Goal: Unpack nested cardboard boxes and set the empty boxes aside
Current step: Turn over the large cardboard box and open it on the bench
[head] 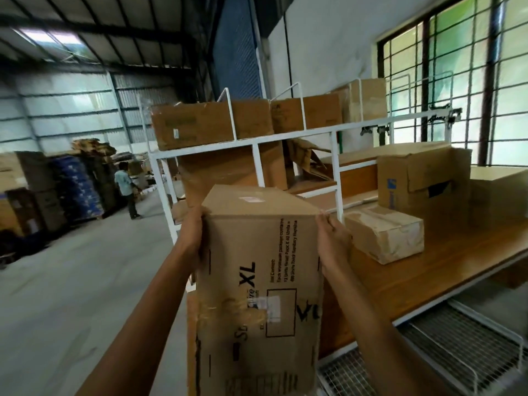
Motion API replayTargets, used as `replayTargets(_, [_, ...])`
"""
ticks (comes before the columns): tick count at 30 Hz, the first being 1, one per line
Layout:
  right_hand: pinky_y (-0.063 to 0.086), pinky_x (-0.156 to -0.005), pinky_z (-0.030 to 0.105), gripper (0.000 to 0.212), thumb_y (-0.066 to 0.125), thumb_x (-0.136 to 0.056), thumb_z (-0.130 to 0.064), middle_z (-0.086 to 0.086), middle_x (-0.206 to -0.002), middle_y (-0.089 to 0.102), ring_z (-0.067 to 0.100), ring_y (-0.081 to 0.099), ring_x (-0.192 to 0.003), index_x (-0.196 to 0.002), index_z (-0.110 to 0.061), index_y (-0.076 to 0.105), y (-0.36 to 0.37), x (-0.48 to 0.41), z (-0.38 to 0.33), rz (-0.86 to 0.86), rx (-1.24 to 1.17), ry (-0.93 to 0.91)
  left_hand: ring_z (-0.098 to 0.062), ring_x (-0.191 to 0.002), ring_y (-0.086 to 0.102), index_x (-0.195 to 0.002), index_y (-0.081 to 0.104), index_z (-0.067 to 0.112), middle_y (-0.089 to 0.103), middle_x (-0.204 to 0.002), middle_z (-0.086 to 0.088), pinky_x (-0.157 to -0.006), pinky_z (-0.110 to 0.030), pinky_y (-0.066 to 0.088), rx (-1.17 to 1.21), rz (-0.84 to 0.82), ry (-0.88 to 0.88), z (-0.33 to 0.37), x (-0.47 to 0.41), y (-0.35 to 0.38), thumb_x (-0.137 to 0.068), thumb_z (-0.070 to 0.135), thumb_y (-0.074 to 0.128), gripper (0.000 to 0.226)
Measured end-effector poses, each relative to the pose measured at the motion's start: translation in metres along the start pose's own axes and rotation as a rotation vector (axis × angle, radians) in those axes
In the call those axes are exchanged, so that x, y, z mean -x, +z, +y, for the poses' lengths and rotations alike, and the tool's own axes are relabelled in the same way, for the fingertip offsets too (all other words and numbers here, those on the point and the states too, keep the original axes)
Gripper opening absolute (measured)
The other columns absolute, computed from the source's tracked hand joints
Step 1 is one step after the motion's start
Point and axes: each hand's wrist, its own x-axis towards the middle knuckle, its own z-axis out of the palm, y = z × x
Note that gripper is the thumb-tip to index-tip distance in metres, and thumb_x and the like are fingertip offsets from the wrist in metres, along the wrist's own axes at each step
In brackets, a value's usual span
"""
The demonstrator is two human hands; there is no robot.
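Observation:
A tall cardboard box printed with "XL" [257, 281] is held upright in front of me, off the table's left end. My left hand [194, 238] grips its upper left edge. Pressed against its upper right edge is my right hand [333, 244]. The box's top looks closed. On the wooden table [428, 270] to the right lie a small taped box [384, 235] and, behind it, a larger box with a torn hole in its side [423, 181].
A white wire rack [257, 144] behind the held box carries several cardboard boxes [211, 124] on two levels. A wire-mesh shelf [443, 347] sits below the table. A person [125, 190] stands far left near stacked pallets. A barred window [457, 67] fills the right wall.

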Motion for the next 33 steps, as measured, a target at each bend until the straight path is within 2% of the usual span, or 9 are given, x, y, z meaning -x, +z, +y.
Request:
replayTargets(3, [0.048,-0.055,0.022,0.018,0.053,-0.096,-0.042,-0.007,-0.081,0.065,0.004,0.061,-0.071,-0.096,-0.026,0.061,0.012,0.015,-0.004,-0.004,0.091,-0.06,-0.023,-0.094,0.066,-0.106,0.065,0.022,0.072,-0.095,-0.007,-0.072,-0.036,0.051,0.118,0.076,-0.019,-0.026,0.02,-0.021,-0.098,0.043,0.035,0.038])
replayTargets(5, [0.039,-0.05,0.016,0.017,0.053,-0.096,-0.041,-0.007,-0.082,0.063,0.003,0.059,-0.068,-0.099,-0.025,0.059,0.019,0.026,0.002,-0.006,0.111,-0.066,-0.026,-0.098,0.066,-0.111,0.065,0.019,0.072,-0.102,-0.011,-0.075,-0.037,0.051,0.143,0.075,-0.043,-0.047,0.028,-0.035,-0.098,0.042,0.035,0.04])
replayTargets(8, [0.044,-0.056,0.022,0.029,0.052,-0.094,-0.049,0.0,-0.093,0.065,0.011,0.061,-0.076,-0.103,-0.022,0.058,0.028,0.032,0.01,0.035,0.129,-0.076,-0.037,-0.111,0.062,-0.114,0.065,0.018,0.069,-0.112,-0.017,-0.085,-0.043,0.05,0.142,0.023,-0.064,-0.061,0.022,-0.055,-0.092,0.046,0.041,0.043])
replayTargets(12, [0.054,-0.069,0.035,0.038,0.048,-0.093,-0.057,0.0,-0.099,0.063,0.015,0.063,-0.086,-0.117,-0.028,0.051,0.03,0.028,0.007,-0.124,0.104,0.006,-0.035,-0.114,0.064,-0.128,0.063,0.023,0.069,-0.122,-0.013,-0.099,-0.05,0.05,0.267,-0.12,-0.133,-0.063,0.007,-0.061,-0.09,0.061,0.05,0.055])
replayTargets(15, [0.057,-0.074,0.037,0.025,0.056,-0.094,-0.044,0.004,-0.101,0.067,0.021,0.067,-0.089,-0.111,-0.026,0.056,0.021,0.025,-0.002,-0.184,0.002,0.096,-0.035,-0.102,0.067,-0.128,0.062,0.015,0.07,-0.116,-0.019,-0.09,-0.046,0.052,0.35,-0.171,-0.219,-0.064,0.003,-0.056,-0.087,0.049,0.058,0.054])
replayTargets(19, [0.052,-0.065,0.031,0.017,0.054,-0.096,-0.042,0.007,-0.095,0.068,0.017,0.066,-0.081,-0.094,-0.026,0.059,0.008,0.028,-0.029,-0.175,0.055,0.051,-0.034,-0.101,0.062,-0.131,0.058,0.01,0.067,-0.115,-0.021,-0.086,-0.043,0.051,0.5,-0.204,-0.243,-0.065,0.004,-0.049,-0.081,0.037,0.06,0.057])
replayTargets(24, [0.054,-0.086,0.047,0.027,0.053,-0.091,-0.054,0.0,-0.081,0.067,0.022,0.067,-0.084,-0.075,-0.032,0.051,0.011,0.021,-0.059,-0.138,0.301,-0.127,-0.034,-0.103,0.059,-0.137,0.053,0.012,0.062,-0.118,-0.02,-0.091,-0.045,0.047,0.698,-0.229,-0.283,-0.073,0.012,-0.038,-0.08,0.033,0.059,0.061])
replayTargets(30, [0.05,-0.088,0.039,0.025,0.052,-0.094,-0.05,-0.009,-0.082,0.064,0.01,0.063,-0.081,-0.1,-0.026,0.057,0.033,0.035,-0.073,-0.177,0.527,-0.294,-0.034,-0.1,0.062,-0.141,0.05,0.018,0.062,-0.117,-0.02,-0.086,-0.045,0.052,0.918,-0.21,-0.353,-0.115,0.03,-0.045,-0.084,0.033,0.055,0.059])
replayTargets(33, [0.047,-0.096,0.042,0.044,0.049,-0.092,-0.056,-0.006,-0.099,0.069,0.013,0.065,-0.094,-0.119,-0.023,0.06,0.046,0.051,-0.069,-0.266,0.59,-0.401,-0.035,-0.106,0.061,-0.142,0.047,0.014,0.06,-0.121,-0.021,-0.088,-0.045,0.054,0.985,-0.209,-0.378,-0.143,0.039,-0.059,-0.091,0.032,0.047,0.054])
